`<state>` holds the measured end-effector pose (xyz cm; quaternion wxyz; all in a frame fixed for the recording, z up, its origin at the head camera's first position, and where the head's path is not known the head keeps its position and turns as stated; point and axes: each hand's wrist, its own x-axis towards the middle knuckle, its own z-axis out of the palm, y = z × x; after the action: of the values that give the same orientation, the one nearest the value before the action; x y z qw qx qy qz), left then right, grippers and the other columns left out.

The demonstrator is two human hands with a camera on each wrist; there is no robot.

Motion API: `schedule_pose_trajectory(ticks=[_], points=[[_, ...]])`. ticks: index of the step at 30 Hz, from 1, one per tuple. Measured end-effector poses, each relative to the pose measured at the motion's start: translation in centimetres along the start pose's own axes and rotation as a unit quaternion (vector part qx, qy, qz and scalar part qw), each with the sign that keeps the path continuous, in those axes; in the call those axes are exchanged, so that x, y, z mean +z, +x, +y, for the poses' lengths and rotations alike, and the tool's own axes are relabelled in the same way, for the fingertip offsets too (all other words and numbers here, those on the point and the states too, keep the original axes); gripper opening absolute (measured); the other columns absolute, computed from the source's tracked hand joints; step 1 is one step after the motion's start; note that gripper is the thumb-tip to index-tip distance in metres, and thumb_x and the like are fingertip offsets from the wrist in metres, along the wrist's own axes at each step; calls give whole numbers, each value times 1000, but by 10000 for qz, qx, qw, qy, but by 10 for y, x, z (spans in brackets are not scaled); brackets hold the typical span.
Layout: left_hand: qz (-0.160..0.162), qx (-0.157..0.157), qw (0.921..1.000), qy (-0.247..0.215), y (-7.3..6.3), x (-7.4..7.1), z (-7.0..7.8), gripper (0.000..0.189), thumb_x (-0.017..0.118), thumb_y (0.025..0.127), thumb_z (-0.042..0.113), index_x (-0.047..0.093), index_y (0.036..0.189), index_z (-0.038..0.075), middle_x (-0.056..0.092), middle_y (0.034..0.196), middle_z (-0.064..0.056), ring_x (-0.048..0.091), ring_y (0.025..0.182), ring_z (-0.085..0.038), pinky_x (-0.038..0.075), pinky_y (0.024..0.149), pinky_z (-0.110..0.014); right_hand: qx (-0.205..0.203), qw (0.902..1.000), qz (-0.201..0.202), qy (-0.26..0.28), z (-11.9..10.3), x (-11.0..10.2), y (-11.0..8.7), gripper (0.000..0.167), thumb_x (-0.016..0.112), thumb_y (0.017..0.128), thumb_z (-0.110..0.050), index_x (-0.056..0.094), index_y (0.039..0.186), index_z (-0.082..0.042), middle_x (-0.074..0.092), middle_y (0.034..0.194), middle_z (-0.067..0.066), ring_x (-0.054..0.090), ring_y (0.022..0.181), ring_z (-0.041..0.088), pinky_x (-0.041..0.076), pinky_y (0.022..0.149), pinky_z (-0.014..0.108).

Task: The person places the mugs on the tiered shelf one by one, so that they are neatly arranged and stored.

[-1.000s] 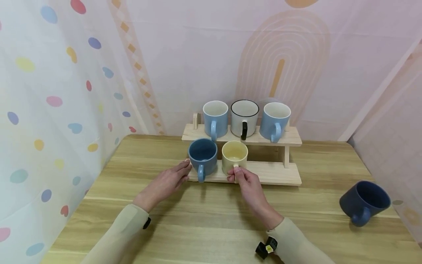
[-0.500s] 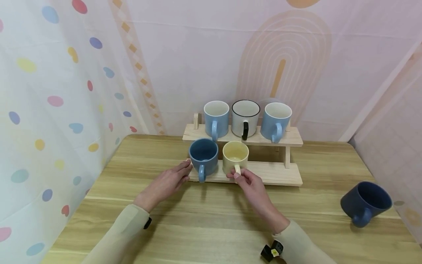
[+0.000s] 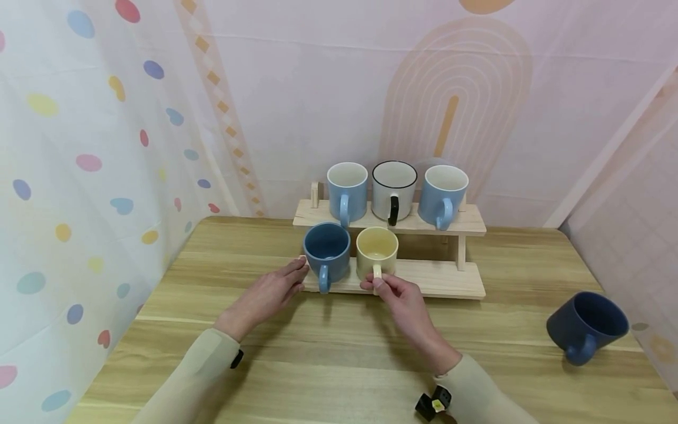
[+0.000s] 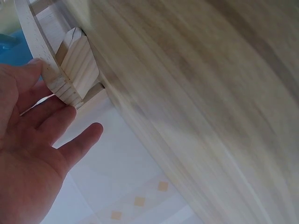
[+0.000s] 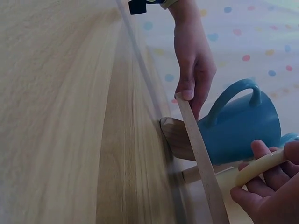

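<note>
In the head view, a wooden two-tier rack (image 3: pixel 442 278) stands on the table. My left hand (image 3: pixel 265 297) grips the left end of its lower shelf; the left wrist view shows thumb and fingers on either side of the board end (image 4: pixel 64 87). A dark-blue mug (image 3: pixel 336 266) is upright on that shelf beside this hand. To its right sits a pale yellow mug (image 3: pixel 364 259), its handle pointing toward me. My right hand (image 3: pixel 406 303) pinches that handle (image 5: pixel 261 168) between thumb and fingers, as the right wrist view shows close up.
On the upper tier are a light-blue mug (image 3: pixel 357 197), a white mug with black rim (image 3: pixel 380 200) and another light-blue mug (image 3: pixel 430 206). A navy mug (image 3: pixel 567 327) is at the table's right edge. Patterned curtains (image 3: pixel 296 106) hang behind and at the sides.
The yellow mug and its handle shift and turn slightly, first right and then back left, with my right hand on the handle. My left hand stays in place.
</note>
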<state>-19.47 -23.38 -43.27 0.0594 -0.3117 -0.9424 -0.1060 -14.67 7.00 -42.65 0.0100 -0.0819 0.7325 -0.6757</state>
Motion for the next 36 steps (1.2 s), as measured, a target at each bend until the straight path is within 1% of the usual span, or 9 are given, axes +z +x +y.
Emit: schedule_pose_trajectory(ticks=[8,13,15,17,21,24,29,33,36], points=[[61,50,10000,-6,2,-1,1,45,65,104,17,58,144,-3,50,154,-20,61,128,-38,54,99,-52,76,10000,4,-14,-1,-1,2,31,59,107,-21,72,123,3,78,109,9,62,123,19,50,103,31],[-11,-13,10000,-84,4,-2,1,45,64,104,18,58,144,-2,49,155,-20,61,129,-37,53,100,-51,112,9999,-36,-70,-2,-4,0,32,61,106,-22,70,128,0,76,118,8,63,123,19,50,102,28],[-14,-1,10000,-88,5,-2,1,45,64,104,17,58,144,-3,49,155,-20,60,129,-38,53,100,-52,134,9998,-49,-151,-2,-6,-1,32,63,105,-22,69,130,-3,75,122,8,64,122,19,50,103,30],[-4,7,10000,-82,4,-2,0,45,64,104,17,58,144,-3,49,154,-20,60,129,-38,53,99,-52,91,9993,-30,-361,-3,-10,-3,34,63,105,-24,68,133,-4,72,128,8,63,123,21,50,105,34],[60,90,9999,-47,4,0,-1,44,65,104,16,59,143,-3,51,153,-21,62,126,-39,54,98,-52,-14,9968,-73,-790,-6,-24,-10,39,62,106,-27,65,140,-8,66,139,7,59,132,23,47,110,43],[81,125,9999,-71,3,2,-1,44,65,104,16,59,143,-3,51,153,-21,62,127,-39,54,98,-52,-199,9942,-141,-1048,-9,-37,-18,40,60,107,-28,64,141,-8,64,143,5,56,135,23,47,110,44],[80,74,9999,-89,1,4,0,45,65,104,17,58,143,-4,50,154,-21,60,130,-39,54,99,-52,-469,9873,-11,-1516,-13,-62,-33,39,58,108,-33,65,140,-11,65,141,3,60,131,24,50,105,35],[89,16,9998,-148,0,4,-1,45,64,104,17,58,144,-3,49,155,-20,58,132,-39,53,100,-53,-624,9802,182,-1870,-20,-82,-45,35,55,109,-31,67,137,-13,67,138,4,63,127,25,52,99,31],[81,30,9999,-144,0,4,-2,45,64,104,17,58,144,-4,49,155,-21,59,131,-39,53,100,-53,-652,9725,373,-2205,-26,-96,-52,34,53,110,-31,68,135,-14,69,135,3,64,124,21,53,96,29]])
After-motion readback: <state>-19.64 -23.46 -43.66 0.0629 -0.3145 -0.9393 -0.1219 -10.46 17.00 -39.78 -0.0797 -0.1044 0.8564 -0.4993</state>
